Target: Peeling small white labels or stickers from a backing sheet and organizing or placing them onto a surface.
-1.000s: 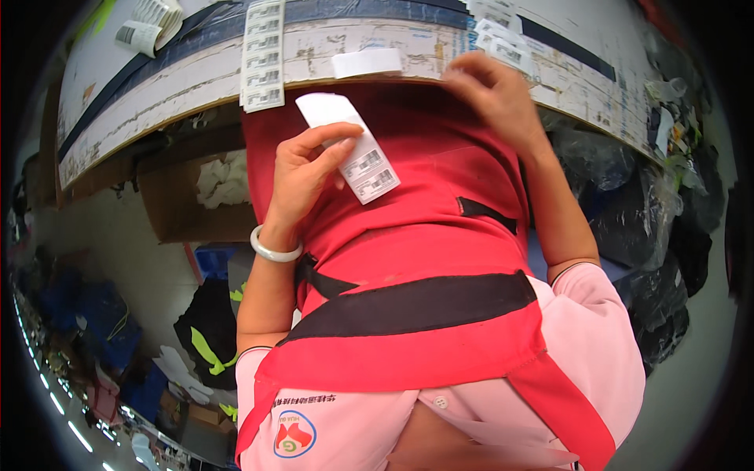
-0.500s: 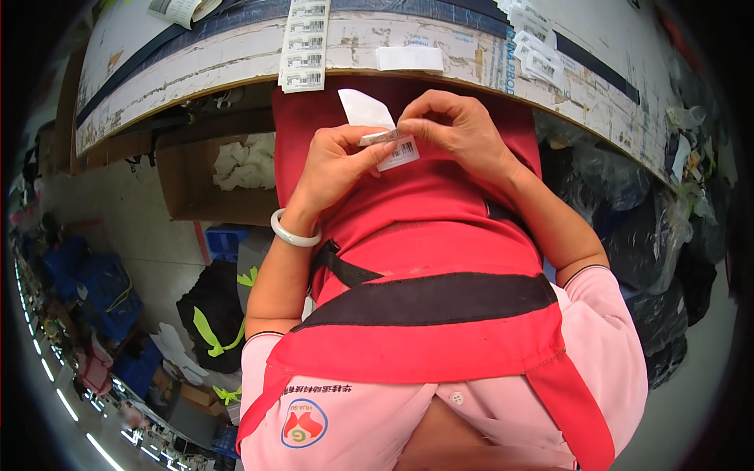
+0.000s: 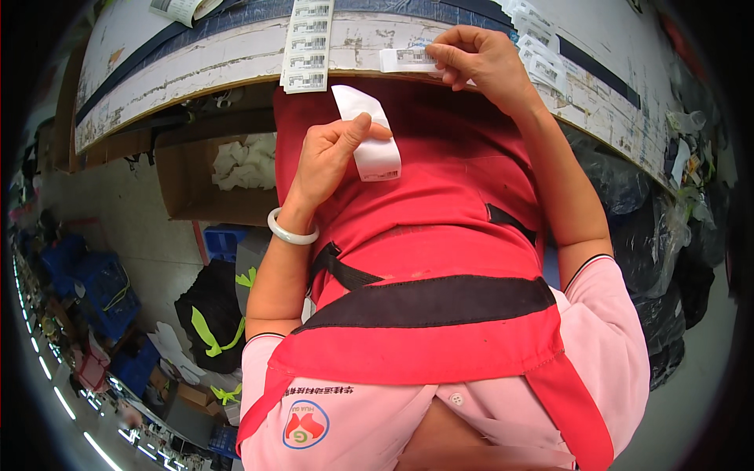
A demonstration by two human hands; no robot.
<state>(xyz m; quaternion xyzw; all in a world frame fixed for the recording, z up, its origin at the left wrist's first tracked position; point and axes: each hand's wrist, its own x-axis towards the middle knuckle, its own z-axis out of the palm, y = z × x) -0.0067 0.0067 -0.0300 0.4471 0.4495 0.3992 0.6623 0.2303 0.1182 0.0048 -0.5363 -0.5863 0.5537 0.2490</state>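
Seeing our right hand (image 3: pixel 490 69) pinch a single label (image 3: pixel 410 56) running leftward along the table (image 3: pixel 353 49) edge, we log our left hand (image 3: pixel 324 161) pinching the label strip (image 3: pixel 378 156) below.

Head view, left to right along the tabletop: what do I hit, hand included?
Curled printed paper → long label strip → white paper slip → right hand → loose label pieces.

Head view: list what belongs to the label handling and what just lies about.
Seemingly in use:
left hand, holding white strip
right hand, touching printed label
white paper beneath it
longer label strip

Lying about:
cardboard box
black cloth
dark plastic bags
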